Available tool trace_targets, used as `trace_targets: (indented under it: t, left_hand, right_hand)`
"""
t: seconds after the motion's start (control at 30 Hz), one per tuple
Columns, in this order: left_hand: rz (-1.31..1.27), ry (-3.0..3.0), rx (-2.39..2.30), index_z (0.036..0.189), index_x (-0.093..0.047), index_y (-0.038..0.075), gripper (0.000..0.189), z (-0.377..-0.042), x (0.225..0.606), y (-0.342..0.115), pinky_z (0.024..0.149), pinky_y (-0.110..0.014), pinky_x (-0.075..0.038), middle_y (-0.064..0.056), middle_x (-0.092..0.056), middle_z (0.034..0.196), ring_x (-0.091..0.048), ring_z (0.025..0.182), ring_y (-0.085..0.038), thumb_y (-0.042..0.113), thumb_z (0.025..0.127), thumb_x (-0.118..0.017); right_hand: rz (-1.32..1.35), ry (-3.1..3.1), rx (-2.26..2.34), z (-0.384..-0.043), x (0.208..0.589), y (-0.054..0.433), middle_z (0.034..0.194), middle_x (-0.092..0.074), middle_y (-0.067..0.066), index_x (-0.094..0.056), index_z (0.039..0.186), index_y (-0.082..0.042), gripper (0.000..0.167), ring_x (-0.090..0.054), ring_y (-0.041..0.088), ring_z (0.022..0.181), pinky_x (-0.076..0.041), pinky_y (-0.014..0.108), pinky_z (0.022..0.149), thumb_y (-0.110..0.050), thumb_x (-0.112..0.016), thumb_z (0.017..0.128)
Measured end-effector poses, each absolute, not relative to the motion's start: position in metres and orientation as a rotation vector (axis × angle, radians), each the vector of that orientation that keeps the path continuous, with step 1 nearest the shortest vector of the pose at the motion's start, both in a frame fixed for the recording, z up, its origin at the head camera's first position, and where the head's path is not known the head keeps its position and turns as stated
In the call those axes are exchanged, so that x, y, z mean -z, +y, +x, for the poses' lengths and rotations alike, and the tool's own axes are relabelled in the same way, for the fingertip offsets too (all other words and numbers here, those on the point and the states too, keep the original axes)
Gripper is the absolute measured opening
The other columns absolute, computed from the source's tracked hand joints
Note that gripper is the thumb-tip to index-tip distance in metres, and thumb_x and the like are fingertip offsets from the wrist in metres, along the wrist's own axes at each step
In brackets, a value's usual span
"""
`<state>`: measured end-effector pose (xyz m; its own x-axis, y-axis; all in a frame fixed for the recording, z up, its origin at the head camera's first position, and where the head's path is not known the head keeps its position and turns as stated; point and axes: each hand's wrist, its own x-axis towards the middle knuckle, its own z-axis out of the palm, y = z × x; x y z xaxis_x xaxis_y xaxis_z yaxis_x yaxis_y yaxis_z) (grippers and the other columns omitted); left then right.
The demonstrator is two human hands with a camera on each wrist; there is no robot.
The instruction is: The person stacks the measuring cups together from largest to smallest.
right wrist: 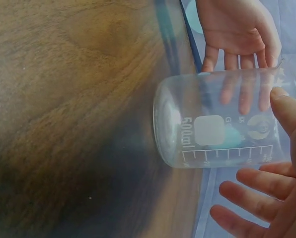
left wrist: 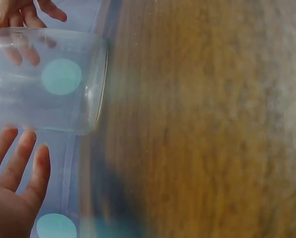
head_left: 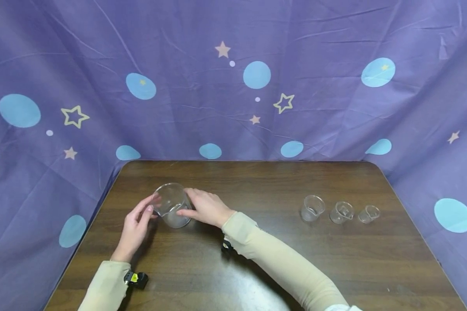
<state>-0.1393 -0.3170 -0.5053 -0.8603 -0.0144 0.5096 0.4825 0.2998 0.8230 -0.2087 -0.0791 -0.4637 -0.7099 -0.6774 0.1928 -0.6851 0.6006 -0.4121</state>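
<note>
A large clear glass beaker (head_left: 174, 218), marked 500ml in the right wrist view, stands upright between both hands on the left part of the table. My right hand (head_left: 208, 208) holds it from the right, thumb on the near wall by the rim and fingers round the far side. On the left, my left hand (head_left: 135, 225) has its fingers stretched out at the beaker's wall near the spout. The left wrist view shows the left hand (left wrist: 14, 183) with straight fingers beside the glass beaker (left wrist: 63, 109). Whether the base touches the table is hard to tell.
Three smaller glass beakers, a larger one (head_left: 312, 209), a middle one (head_left: 341, 213) and a small one (head_left: 369, 214), stand in a row on the right of the wooden table (head_left: 257, 268). A purple curtain (head_left: 187, 43) hangs behind and at both sides.
</note>
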Motion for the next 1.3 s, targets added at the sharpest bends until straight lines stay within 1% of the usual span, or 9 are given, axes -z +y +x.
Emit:
trace_targets:
  t: [0.03,0.2,0.3,0.5,0.67,0.77,1.0,1.17,1.3]
  left_hand:
    - [-0.428,-2.148,1.582,0.139,-0.055,-0.015,0.035,-0.139,0.504,-0.317,0.076,-0.019,-0.060,0.000,-0.070,0.130,-0.068,0.106,-0.002,-0.010,0.105,-0.045]
    - [-0.430,-2.169,1.570,0.139,-0.056,-0.014,0.036,-0.136,0.502,-0.314,0.076,-0.016,-0.059,0.006,-0.070,0.127,-0.068,0.105,0.000,-0.012,0.104,-0.047]
    - [-0.413,-2.188,1.561,0.139,-0.056,-0.013,0.037,-0.133,0.502,-0.311,0.076,-0.015,-0.058,0.006,-0.070,0.127,-0.069,0.105,-0.001,-0.012,0.103,-0.048]
    - [-0.425,-2.212,1.526,0.140,-0.057,-0.011,0.039,-0.131,0.500,-0.303,0.080,-0.012,-0.056,-0.006,-0.071,0.128,-0.069,0.105,-0.003,-0.013,0.101,-0.052]
    - [-0.429,-2.236,1.509,0.142,-0.057,-0.007,0.042,-0.130,0.496,-0.296,0.086,-0.010,-0.054,-0.025,-0.068,0.128,-0.069,0.107,-0.003,-0.013,0.100,-0.055]
    - [-0.429,-2.255,1.468,0.143,-0.058,-0.004,0.044,-0.128,0.493,-0.292,0.086,-0.010,-0.053,-0.031,-0.066,0.127,-0.069,0.108,-0.003,-0.013,0.100,-0.056]
    - [-0.436,-2.282,1.413,0.143,-0.058,-0.002,0.047,-0.126,0.489,-0.285,0.085,-0.010,-0.053,-0.026,-0.067,0.129,-0.065,0.109,-0.001,-0.012,0.098,-0.059]
    - [-0.464,-2.271,1.353,0.143,-0.058,-0.002,0.051,-0.126,0.487,-0.279,0.081,-0.010,-0.052,-0.025,-0.067,0.129,-0.065,0.107,-0.005,-0.014,0.094,-0.063]
    - [-0.508,-2.267,1.339,0.144,-0.057,-0.002,0.054,-0.126,0.487,-0.274,0.084,-0.010,-0.051,-0.024,-0.067,0.131,-0.066,0.111,-0.008,-0.015,0.092,-0.064]
  right_hand:
    - [1.193,-2.794,-0.727,-0.209,0.463,-0.079,0.124,-0.070,0.001,-0.057,0.140,-0.013,0.062,-0.069,0.016,0.110,-0.062,0.034,0.085,-0.057,-0.067,0.098]
    - [1.206,-2.791,-0.738,-0.208,0.460,-0.076,0.123,-0.070,0.000,-0.057,0.139,-0.014,0.062,-0.070,0.015,0.108,-0.062,0.034,0.084,-0.058,-0.067,0.096]
    - [1.212,-2.793,-0.766,-0.208,0.459,-0.073,0.125,-0.070,-0.001,-0.057,0.141,-0.015,0.063,-0.069,0.014,0.110,-0.061,0.033,0.087,-0.059,-0.067,0.096]
    - [1.210,-2.805,-0.801,-0.208,0.458,-0.061,0.133,-0.068,0.000,-0.054,0.145,-0.014,0.067,-0.068,0.014,0.116,-0.059,0.033,0.094,-0.059,-0.065,0.097]
    - [1.209,-2.808,-0.846,-0.207,0.456,-0.051,0.138,-0.066,0.002,-0.052,0.148,-0.013,0.069,-0.067,0.016,0.121,-0.057,0.033,0.100,-0.058,-0.066,0.097]
    - [1.222,-2.808,-0.878,-0.207,0.453,-0.045,0.141,-0.065,0.005,-0.051,0.150,-0.010,0.072,-0.066,0.018,0.123,-0.056,0.033,0.103,-0.057,-0.067,0.097]
    - [1.229,-2.797,-0.921,-0.205,0.449,-0.035,0.141,-0.065,0.006,-0.050,0.150,-0.009,0.074,-0.066,0.017,0.123,-0.054,0.031,0.105,-0.055,-0.070,0.096]
    - [1.233,-2.771,-0.956,-0.202,0.444,-0.028,0.138,-0.067,0.004,-0.051,0.149,-0.009,0.072,-0.067,0.016,0.121,-0.055,0.030,0.103,-0.052,-0.073,0.095]
    - [1.228,-2.764,-0.977,-0.200,0.443,-0.023,0.138,-0.067,0.005,-0.051,0.148,-0.009,0.072,-0.067,0.018,0.120,-0.055,0.030,0.103,-0.050,-0.075,0.094]
